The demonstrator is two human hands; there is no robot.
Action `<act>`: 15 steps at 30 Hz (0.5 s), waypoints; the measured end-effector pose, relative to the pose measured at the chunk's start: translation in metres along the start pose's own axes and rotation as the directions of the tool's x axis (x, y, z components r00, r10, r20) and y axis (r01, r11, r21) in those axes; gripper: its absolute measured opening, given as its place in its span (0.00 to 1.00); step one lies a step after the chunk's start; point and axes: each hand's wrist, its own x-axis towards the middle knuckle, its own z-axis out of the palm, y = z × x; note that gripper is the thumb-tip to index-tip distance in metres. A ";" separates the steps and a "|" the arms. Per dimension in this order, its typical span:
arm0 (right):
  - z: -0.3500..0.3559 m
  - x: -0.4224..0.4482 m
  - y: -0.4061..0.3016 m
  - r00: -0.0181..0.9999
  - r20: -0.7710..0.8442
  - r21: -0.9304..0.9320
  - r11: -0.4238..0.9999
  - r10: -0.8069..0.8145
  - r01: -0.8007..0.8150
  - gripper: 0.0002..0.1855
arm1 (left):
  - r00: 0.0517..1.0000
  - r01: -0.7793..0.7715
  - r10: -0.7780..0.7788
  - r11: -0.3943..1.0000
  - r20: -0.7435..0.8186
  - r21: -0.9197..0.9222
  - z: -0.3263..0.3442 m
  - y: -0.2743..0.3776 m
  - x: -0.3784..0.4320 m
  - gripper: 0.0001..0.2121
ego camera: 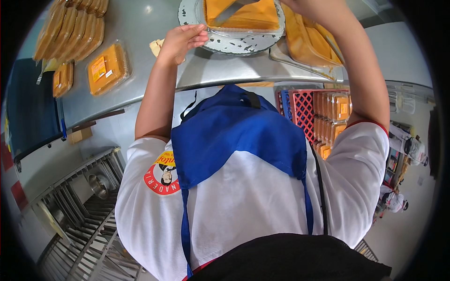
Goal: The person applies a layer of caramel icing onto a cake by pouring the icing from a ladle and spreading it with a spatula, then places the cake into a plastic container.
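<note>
An orange-topped cake (242,15) in a clear plastic tray sits on a speckled white turntable (239,47) at the top of the view. My left hand (190,38) pinches the near left corner of the tray's clear rim between thumb and fingers. A metal spatula blade (230,12) lies across the orange surface. My right hand (299,4) is at the top edge, partly cut off, by the spatula's handle end; its grip is mostly out of the picture. To the right, a clear tub (309,45) holds orange filling or frosting and a long utensil.
Stacked clear packs of orange cake (70,31) stand at the upper left of the steel table (140,75), beside a labelled pack (107,70). Below are a tray rack (81,196) and a red crate (304,112) near more packs. People are at the far right.
</note>
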 end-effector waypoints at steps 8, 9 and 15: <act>-0.018 -0.043 0.029 0.787 0.177 0.086 0.787 0.591 -0.610 0.14 | 0.992 0.080 -0.082 0.997 -0.096 -0.020 0.048 -0.018 -0.042 0.16; -0.015 -0.060 0.034 0.602 0.297 0.211 0.564 0.741 -0.798 0.15 | 0.997 0.046 -0.055 0.985 -0.052 -0.163 0.065 -0.021 -0.044 0.16; 0.050 -0.202 0.009 0.179 0.656 0.701 -0.504 0.733 -0.504 0.25 | 0.994 -0.056 0.012 0.909 -0.110 -0.413 0.109 -0.020 -0.005 0.10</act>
